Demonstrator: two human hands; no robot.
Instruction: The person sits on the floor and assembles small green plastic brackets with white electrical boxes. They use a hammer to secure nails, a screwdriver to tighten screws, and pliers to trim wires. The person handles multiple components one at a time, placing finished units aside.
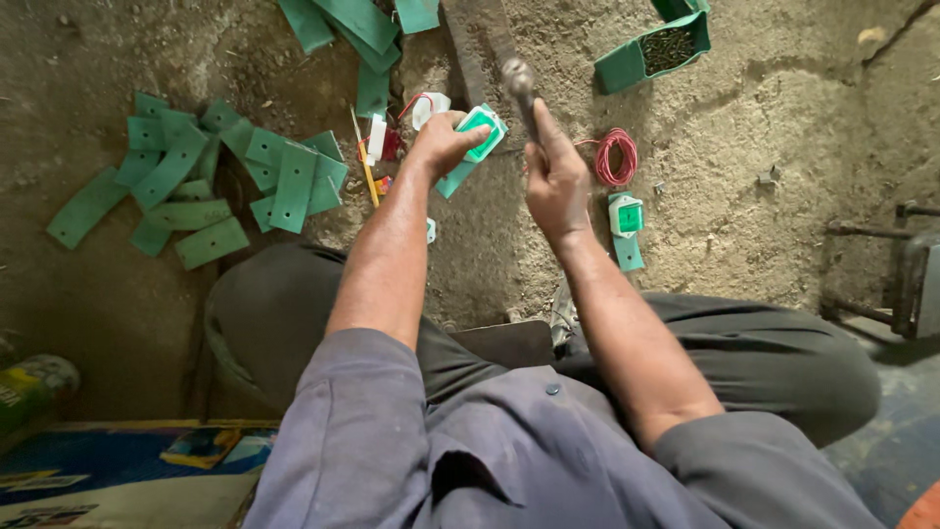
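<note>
On the dirt floor between my knees, I am pinning a green-and-white switch piece (480, 132) under my closed left hand (446, 142), while my right hand (553, 171) is gripping a hammer (519, 83) above it.

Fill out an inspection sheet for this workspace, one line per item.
Surface: rough, dusty concrete floor; the person sits on it.
Job's things: green-and-white switch piece on a green strip, pinned by the left hand; hammer raised in the right hand.
Clutter: pile of green strips at left, more strips at top; second switch piece; green box of screws.
Grippers: both hands closed on their things.
Cables: red wire coil; red wire by a white part.
Surroundings: metal frame at right; printed mat lower left.
</note>
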